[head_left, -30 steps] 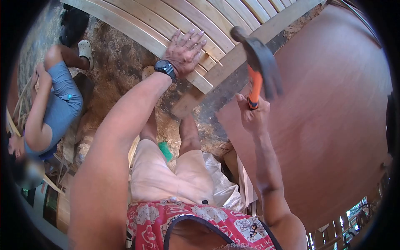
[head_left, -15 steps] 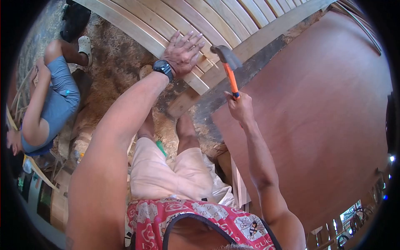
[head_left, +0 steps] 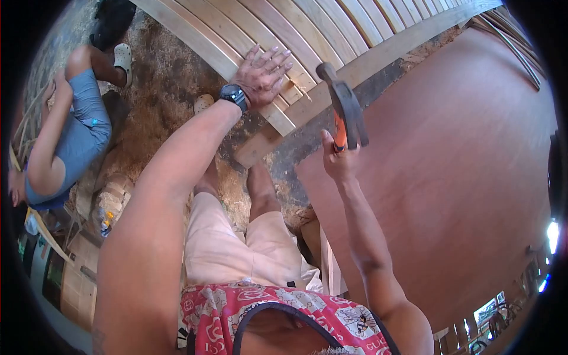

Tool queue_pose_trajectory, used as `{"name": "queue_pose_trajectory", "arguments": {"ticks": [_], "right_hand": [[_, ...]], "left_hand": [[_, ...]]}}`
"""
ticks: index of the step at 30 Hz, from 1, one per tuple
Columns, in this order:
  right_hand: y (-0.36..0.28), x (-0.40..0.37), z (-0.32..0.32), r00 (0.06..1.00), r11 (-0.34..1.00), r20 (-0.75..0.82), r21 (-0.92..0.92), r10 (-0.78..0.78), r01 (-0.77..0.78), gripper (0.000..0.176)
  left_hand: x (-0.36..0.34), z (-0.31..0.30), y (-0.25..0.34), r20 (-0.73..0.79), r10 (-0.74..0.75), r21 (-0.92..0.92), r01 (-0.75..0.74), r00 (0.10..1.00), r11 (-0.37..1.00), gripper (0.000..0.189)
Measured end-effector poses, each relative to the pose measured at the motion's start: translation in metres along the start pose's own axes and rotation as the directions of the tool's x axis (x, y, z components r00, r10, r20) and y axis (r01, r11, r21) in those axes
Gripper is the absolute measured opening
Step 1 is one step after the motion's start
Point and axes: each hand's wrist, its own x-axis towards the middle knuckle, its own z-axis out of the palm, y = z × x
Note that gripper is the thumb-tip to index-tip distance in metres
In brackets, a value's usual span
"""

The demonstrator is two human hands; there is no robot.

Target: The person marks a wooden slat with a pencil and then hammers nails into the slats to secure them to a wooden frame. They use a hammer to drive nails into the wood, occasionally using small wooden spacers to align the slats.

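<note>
My right hand [head_left: 341, 161] is closed around the orange handle of a claw hammer [head_left: 343, 106]. The hammer's dark head is raised, off the wood and to the right of the slats. Fingers spread, my left hand [head_left: 261, 77] lies flat on the end of the wooden slat panel [head_left: 296, 35], with a dark watch [head_left: 233, 97] on its wrist. Just right of my left fingers, a small splintered strip of wood [head_left: 302, 90] sticks out near the slat ends. A pale frame board [head_left: 378, 56] crosses the slat ends. Whether a nail is there I cannot make out.
A large reddish-brown sheet [head_left: 438, 171] spreads on the right. Thin metal bars [head_left: 513, 50] lie at the upper right. On the left sits another person [head_left: 71, 136] in blue clothes. Wood shavings [head_left: 163, 100] cover the dark floor.
The hammer has tilted up and back toward me, its head now larger and nearer the camera. My right hand has shifted slightly lower; my left hand stays on the slats.
</note>
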Motion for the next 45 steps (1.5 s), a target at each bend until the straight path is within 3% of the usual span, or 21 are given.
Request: {"name": "queue_pose_trajectory", "arguments": {"ticks": [1, 2, 4, 8, 11, 13, 19, 27, 29, 32, 34, 36, 37, 38, 41, 43, 45], "right_hand": [[0.005, -0.003, 0.004, 0.993, 0.994, -0.062, 0.029, -0.100, 0.102, 0.032], [0.010, 0.000, 0.004, 0.993, 0.994, -0.062, 0.029, -0.100, 0.102, 0.032], [0.006, 0.009, 0.001, 0.986, 0.980, 0.066, -0.135, 0.156, -0.146, 0.029], [-0.001, 0.004, -0.003, 0.987, 0.986, 0.036, -0.046, 0.160, -0.158, 0.032], [0.023, 0.015, 0.002, 0.990, 0.988, 0.128, -0.152, 0.062, -0.043, 0.035], [0.005, 0.023, -0.004, 0.979, 0.980, 0.074, -0.081, 0.189, -0.183, 0.035], [-0.015, 0.025, -0.028, 0.969, 0.983, -0.172, 0.055, 0.180, -0.173, 0.029], [0.000, 0.093, -0.073, 0.941, 0.952, -0.211, 0.213, 0.264, -0.219, 0.031], [0.008, 0.124, -0.090, 0.940, 0.986, -0.306, -0.023, 0.150, -0.165, 0.036], [0.017, 0.181, -0.116, 0.936, 0.968, -0.347, -0.205, 0.064, -0.142, 0.038], [0.041, 0.226, -0.130, 0.957, 0.975, -0.290, -0.216, -0.012, -0.054, 0.039], [0.042, 0.275, -0.143, 0.968, 0.942, -0.228, -0.336, -0.107, 0.025, 0.039], [0.055, 0.304, -0.147, 0.968, 0.938, -0.206, -0.342, -0.140, 0.063, 0.038], [0.048, 0.322, -0.153, 0.968, 0.929, -0.180, -0.355, -0.175, 0.102, 0.037], [0.026, 0.364, -0.174, 0.959, 0.925, -0.101, -0.307, -0.266, 0.224, 0.031], [0.030, 0.394, -0.187, 0.888, 0.841, -0.061, -0.357, -0.456, 0.407, 0.030], [0.043, 0.423, -0.197, 0.831, 0.776, -0.045, -0.389, -0.554, 0.496, 0.029]], "left_hand": [[0.000, -0.002, 0.001, 0.010, -0.003, 0.005, 0.003, 1.000, 1.000, 0.042], [0.001, -0.005, 0.002, 0.012, -0.001, 0.017, 0.001, 1.000, 1.000, 0.042], [-0.001, -0.002, 0.002, 0.000, 0.005, 0.010, -0.005, 1.000, 1.000, 0.042], [0.000, 0.001, 0.001, -0.011, 0.000, 0.004, 0.000, 1.000, 1.000, 0.042], [0.000, -0.001, -0.001, -0.007, -0.002, 0.016, 0.003, 1.000, 1.000, 0.042], [0.000, 0.000, 0.000, 0.017, -0.003, 0.048, 0.002, 1.000, 0.999, 0.043], [-0.002, 0.002, 0.000, 0.022, -0.012, 0.030, 0.011, 1.000, 0.999, 0.052], [0.001, 0.003, -0.002, 0.122, -0.101, 0.057, 0.094, 0.987, 0.994, 0.066], [0.001, -0.002, 0.000, 0.193, -0.116, 0.056, 0.107, 0.974, 0.993, 0.069], [0.003, -0.004, 0.001, 0.250, -0.141, 0.078, 0.125, 0.958, 0.989, 0.070], [0.002, -0.008, 0.004, 0.279, -0.191, 0.099, 0.169, 0.941, 0.981, 0.070], [0.001, -0.001, 0.001, 0.292, -0.144, 0.143, 0.106, 0.946, 0.984, 0.069], [-0.005, 0.010, -0.003, 0.197, -0.121, 0.063, 0.111, 0.973, 0.992, 0.076], [-0.007, 0.012, 0.002, 0.184, -0.199, 0.095, 0.184, 0.963, 0.978, 0.076], [-0.006, 0.006, 0.001, 0.208, -0.133, 0.103, 0.114, 0.969, 0.988, 0.073], [-0.009, 0.009, 0.010, 0.201, -0.206, 0.177, 0.171, 0.958, 0.969, 0.070], [-0.004, 0.007, 0.027, 0.167, -0.268, 0.238, 0.225, 0.949, 0.945, 0.068]]}}
